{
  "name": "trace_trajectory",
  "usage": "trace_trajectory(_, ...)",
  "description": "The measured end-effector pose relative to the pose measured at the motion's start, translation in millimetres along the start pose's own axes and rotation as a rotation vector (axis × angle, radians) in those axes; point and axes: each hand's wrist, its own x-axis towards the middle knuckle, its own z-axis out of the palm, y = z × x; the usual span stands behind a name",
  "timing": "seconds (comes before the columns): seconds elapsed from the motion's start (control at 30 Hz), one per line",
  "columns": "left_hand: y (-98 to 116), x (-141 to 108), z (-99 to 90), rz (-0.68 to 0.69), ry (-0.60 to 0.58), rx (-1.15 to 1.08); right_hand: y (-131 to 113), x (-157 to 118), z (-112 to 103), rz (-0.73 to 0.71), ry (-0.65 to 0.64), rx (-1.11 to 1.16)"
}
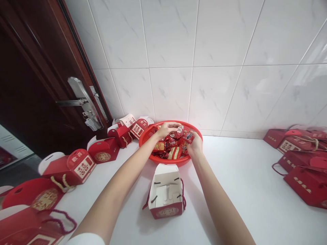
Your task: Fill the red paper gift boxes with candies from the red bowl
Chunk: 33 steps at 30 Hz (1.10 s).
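Observation:
A red plastic basket (195, 129) holds several shiny red and gold wrapped candies (174, 153). Over its far side, my left hand (167, 129) is closed on a red candy with a white label (180, 130). My right hand (195, 145), at the basket's right rim, pinches a small red candy packet with black lettering (188, 136). In front of the basket, between my forearms, stands an open gift box (166, 210), red outside and white inside, with dark red cords through its sides. Its visible inside holds nothing.
Red gift boxes (103, 152) with open flaps and cords line the left of the white table (230, 177). More red boxes (304, 177) are grouped at the right. A tiled wall (171, 92) rises behind, and a dark door with a metal handle (73, 102) is at left.

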Motion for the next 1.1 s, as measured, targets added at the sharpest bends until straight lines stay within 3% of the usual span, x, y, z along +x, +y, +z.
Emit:
trace_trajectory(0.17,3.9,-4.3,2.4,-0.059,-0.077,-0.042,-0.9,-0.8,1.5,0.009,0.037,0.009)
trace_trajectory(0.53,1.6,-5.5,5.3,-0.028,-0.104,0.002,-1.5,-4.3,-1.5,-0.011,-0.085,-0.106)
trace_trajectory(0.67,5.6,-5.9,6.2,-0.031,-0.084,0.021,-0.1,-2.2,-2.5,-0.032,-0.106,-0.083)
trace_trajectory(0.83,2.7,-1.0,-1.6,-0.090,0.017,0.015,0.1,2.0,-1.5,-0.040,-0.030,0.012)
trace_trajectory(1.1,-12.3,0.6,-33.6,-0.201,0.307,0.730,-3.8,-0.9,-1.2,0.004,-0.040,0.114)
